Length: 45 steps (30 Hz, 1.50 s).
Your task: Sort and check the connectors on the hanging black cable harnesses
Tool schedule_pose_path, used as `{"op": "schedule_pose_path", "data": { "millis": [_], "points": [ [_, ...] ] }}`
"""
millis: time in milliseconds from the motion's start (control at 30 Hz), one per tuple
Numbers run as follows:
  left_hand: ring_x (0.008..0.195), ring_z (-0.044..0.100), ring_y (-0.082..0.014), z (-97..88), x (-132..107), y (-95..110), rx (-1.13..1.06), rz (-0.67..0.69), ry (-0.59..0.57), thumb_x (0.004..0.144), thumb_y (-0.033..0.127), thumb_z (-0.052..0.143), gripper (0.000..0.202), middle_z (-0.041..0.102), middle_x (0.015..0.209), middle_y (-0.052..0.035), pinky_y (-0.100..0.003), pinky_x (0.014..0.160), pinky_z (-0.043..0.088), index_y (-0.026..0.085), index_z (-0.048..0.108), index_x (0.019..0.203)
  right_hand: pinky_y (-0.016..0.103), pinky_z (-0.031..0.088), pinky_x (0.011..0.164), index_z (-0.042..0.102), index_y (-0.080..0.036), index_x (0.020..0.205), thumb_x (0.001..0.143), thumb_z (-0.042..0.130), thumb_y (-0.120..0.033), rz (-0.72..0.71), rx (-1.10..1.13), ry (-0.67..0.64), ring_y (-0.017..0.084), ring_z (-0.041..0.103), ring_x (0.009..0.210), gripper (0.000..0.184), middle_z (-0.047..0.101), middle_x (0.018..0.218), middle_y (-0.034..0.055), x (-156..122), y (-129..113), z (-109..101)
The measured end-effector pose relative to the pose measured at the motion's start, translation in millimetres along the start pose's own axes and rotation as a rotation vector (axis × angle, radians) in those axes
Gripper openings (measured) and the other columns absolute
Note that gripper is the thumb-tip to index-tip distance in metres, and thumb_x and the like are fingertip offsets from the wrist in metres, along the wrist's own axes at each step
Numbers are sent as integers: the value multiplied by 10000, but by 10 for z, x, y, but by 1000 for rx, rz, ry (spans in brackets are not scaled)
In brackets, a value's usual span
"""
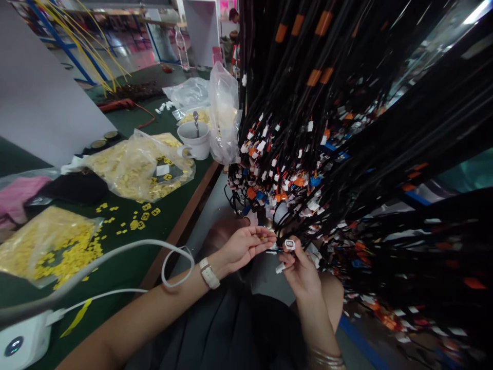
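Note:
My left hand, a watch on its wrist, has its fingers curled in a pinch around small yellow pieces that barely show at the fingertips. My right hand pinches a small white connector on the end of a black cable; a second white connector pokes out below its fingers. Both hands meet over my lap, just beneath a big hanging bundle of black cables tipped with white, orange and blue connectors.
A green table lies to the left with plastic bags of yellow clips, loose yellow clips, a white cup with a spoon, a white device with a looping cable. A person stands far back.

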State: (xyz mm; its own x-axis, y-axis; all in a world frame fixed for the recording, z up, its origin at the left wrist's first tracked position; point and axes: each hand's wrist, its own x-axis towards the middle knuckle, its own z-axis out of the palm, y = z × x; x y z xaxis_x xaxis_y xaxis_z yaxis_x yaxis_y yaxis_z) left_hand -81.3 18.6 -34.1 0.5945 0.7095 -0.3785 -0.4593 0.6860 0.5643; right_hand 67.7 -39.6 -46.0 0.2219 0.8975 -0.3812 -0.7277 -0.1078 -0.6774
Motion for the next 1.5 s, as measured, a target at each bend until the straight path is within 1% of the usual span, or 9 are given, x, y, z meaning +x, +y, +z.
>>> {"op": "schedule_pose_path", "data": {
  "millis": [300,467,600,667,900,1033,1167,1367,1500],
  "points": [
    [859,647,-139,12,-5,53,-24,-9,21,786,36,552,122,655,970,-135,-230,827,514,59,608,892,185,319,446,537,-194,727,695,709,-328,5,105,-68,44,256,457,220,408,640,-51,24,97,-54],
    [700,645,-101,5,-9,44,55,-31,12,779,188,629,188,669,819,-89,-185,666,537,79,609,931,202,313,439,517,-203,719,693,699,-369,-4,69,-76,51,225,437,248,388,611,-58,22,115,-79],
    [539,603,-81,41,-37,51,178,-44,16,723,291,688,245,645,679,-48,-155,500,487,85,614,834,195,316,434,504,-205,714,697,695,-383,-31,17,-76,51,237,442,261,386,620,-57,12,141,-79],
    [481,566,-65,57,-54,58,216,-26,8,694,300,712,261,624,624,-29,-148,462,451,81,618,800,190,316,434,512,-207,725,689,704,-382,-36,0,-74,50,258,446,262,398,626,-56,3,160,-77],
    [659,638,-117,86,-107,63,245,24,-97,672,265,726,341,669,796,-85,-223,642,501,77,628,939,184,341,469,536,-202,753,721,684,-361,-16,10,-109,59,289,467,220,403,592,-55,-9,209,-74],
    [662,636,-124,93,-118,58,288,57,-104,658,267,732,294,666,779,-85,-221,629,492,75,621,851,189,362,502,544,-205,772,722,681,-381,0,2,-101,61,310,469,228,407,574,-60,-22,224,-50],
    [609,617,-108,83,-120,57,264,60,-115,651,255,737,291,656,736,-60,-231,615,494,89,617,857,203,385,534,558,-200,772,709,695,-367,-12,9,-80,61,329,472,225,406,564,-65,-39,231,-19],
    [658,623,-119,96,-127,62,241,57,-133,642,283,745,314,649,771,-75,-247,666,490,64,638,839,164,350,473,563,-187,749,662,742,-339,-11,38,-72,44,326,470,251,456,607,-52,-43,216,1],
    [648,612,-109,104,-119,54,248,94,-105,617,254,765,328,636,729,-49,-235,656,478,79,623,856,158,344,453,558,-191,730,662,744,-337,-21,41,-74,44,332,463,247,437,585,-59,-48,213,-3]
  ]
}}
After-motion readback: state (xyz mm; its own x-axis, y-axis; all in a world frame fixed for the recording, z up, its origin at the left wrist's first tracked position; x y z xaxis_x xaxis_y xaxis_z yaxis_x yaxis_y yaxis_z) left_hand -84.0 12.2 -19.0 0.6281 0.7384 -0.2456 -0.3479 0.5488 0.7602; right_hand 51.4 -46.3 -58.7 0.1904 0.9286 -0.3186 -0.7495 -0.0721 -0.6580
